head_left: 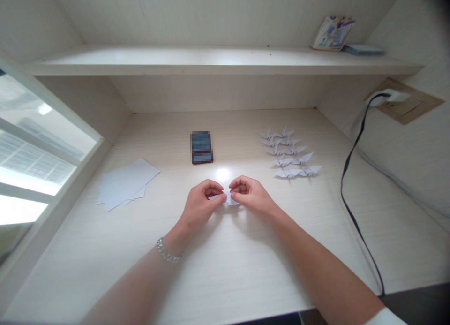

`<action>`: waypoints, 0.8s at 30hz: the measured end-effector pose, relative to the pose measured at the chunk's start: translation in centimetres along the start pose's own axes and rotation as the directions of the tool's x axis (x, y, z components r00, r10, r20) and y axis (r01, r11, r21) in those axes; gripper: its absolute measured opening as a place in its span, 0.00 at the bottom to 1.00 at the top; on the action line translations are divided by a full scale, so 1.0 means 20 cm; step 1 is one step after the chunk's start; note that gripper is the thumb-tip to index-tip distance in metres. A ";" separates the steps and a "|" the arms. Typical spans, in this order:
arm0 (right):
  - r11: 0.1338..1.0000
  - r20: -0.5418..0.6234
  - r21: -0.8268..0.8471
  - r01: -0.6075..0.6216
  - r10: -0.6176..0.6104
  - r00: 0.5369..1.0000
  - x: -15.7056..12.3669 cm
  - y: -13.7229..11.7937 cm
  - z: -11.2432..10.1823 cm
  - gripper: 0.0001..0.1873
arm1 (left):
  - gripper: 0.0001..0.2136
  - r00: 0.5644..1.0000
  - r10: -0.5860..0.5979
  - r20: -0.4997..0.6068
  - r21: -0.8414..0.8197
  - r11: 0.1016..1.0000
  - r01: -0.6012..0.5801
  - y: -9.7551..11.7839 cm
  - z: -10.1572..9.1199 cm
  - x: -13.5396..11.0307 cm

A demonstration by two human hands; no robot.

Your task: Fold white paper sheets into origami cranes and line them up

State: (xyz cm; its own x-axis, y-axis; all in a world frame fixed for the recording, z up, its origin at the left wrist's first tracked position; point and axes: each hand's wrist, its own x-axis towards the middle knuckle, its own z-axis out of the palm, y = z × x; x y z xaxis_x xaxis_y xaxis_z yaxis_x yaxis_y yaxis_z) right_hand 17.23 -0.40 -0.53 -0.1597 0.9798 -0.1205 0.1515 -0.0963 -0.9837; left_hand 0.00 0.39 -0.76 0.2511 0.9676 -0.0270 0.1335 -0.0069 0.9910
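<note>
Between my two hands is a small folded piece of white paper, held just above the desk. My left hand pinches its left side between thumb and fingers; a chain bracelet circles that wrist. On the other side, my right hand pinches the paper too, with the thumb tips close together. The fingers cover much of the paper, so its exact shape is hidden. Beyond my right hand, several folded white paper cranes stand in two columns. Loose white paper sheets lie overlapping to the left.
A phone-like dark rectangle, blurred out, lies on the desk beyond my hands. A black cable runs from the wall socket down the right side. Above the desk, a shelf holds a colourful card pack. A window is at left.
</note>
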 end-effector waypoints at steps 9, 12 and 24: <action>1.000 -0.001 0.015 0.015 -0.015 1.000 0.00 -0.02 -0.01 0.06 | 0.10 0.999 -0.042 0.002 -0.060 0.997 0.042 -0.01 -0.01 0.01; 0.999 0.003 0.037 -0.001 0.001 1.000 -0.01 -0.02 -0.01 0.09 | 0.09 0.998 -0.055 -0.005 -0.086 0.995 0.054 -0.01 -0.01 0.01; 0.999 0.044 0.013 0.045 -0.046 0.998 -0.01 -0.03 -0.02 0.07 | 0.07 0.992 -0.090 0.086 -0.072 0.993 0.096 -0.01 -0.03 0.02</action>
State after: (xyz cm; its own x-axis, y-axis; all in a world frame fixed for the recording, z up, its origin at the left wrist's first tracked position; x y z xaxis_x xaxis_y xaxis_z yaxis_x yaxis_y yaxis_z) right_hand 17.56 -0.54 0.13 -0.2088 0.9746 -0.0813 0.1312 -0.0545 -0.9899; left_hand -0.44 0.92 -0.90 0.3194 0.9391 -0.1268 0.0880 0.1038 0.9907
